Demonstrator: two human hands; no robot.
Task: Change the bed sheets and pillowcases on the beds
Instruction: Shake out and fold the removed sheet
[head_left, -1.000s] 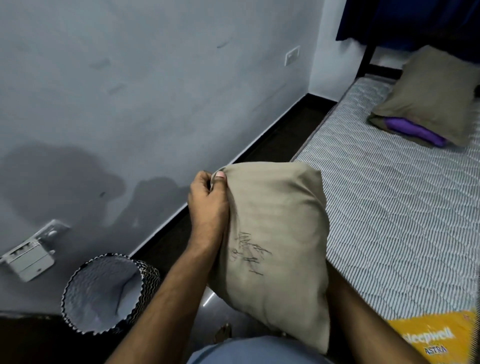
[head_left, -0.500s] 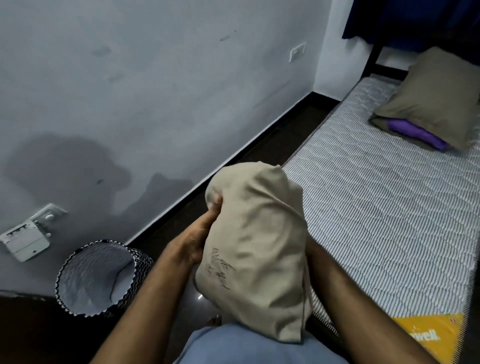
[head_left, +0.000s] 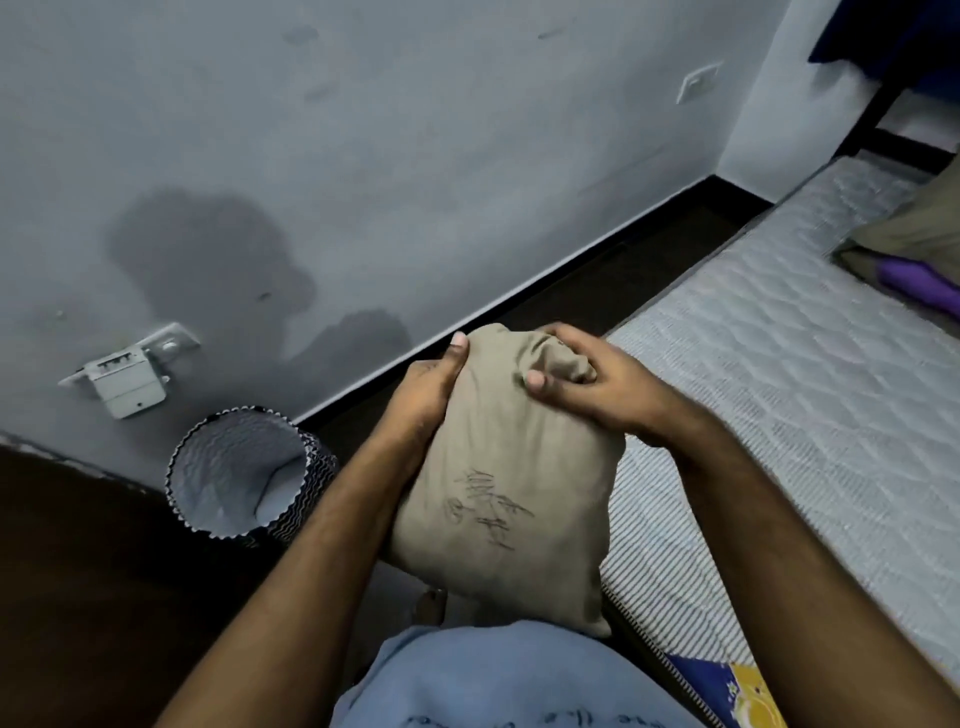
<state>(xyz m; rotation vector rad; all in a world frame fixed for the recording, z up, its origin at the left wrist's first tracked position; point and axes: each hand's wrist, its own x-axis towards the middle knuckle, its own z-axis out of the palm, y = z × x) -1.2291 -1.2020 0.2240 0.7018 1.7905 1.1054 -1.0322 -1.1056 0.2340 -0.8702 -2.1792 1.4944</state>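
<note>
Head view looks down on a khaki pillow (head_left: 498, 483) held upright in front of the person's body, above the gap between the dark floor (head_left: 613, 270) and the bed's edge. Its cloth is plain and dull, creased and bunched at the top, rounded and full lower down, with a patch of thin dark scribbled lines on the front face. The left hand (head_left: 426, 395) grips the pillow's upper left side, thumb lying up along the top edge and fingers wrapped behind. The right hand (head_left: 592, 387) clutches the gathered fabric at the top right corner, fingers curled into the folds. The pillow's bottom end rests against a light blue garment (head_left: 498, 675) on the person. To the right lies a bare quilted mattress (head_left: 779, 405) with a grey striped side and a yellow label at the near corner. Farther up the mattress sits a second khaki pillow (head_left: 919, 239) over something purple (head_left: 919, 280). To the left, on the floor by the stained grey wall (head_left: 363, 156), stands a zigzag-patterned bin (head_left: 244, 473), with a white box fitting (head_left: 127, 379) on the wall above it.
</note>
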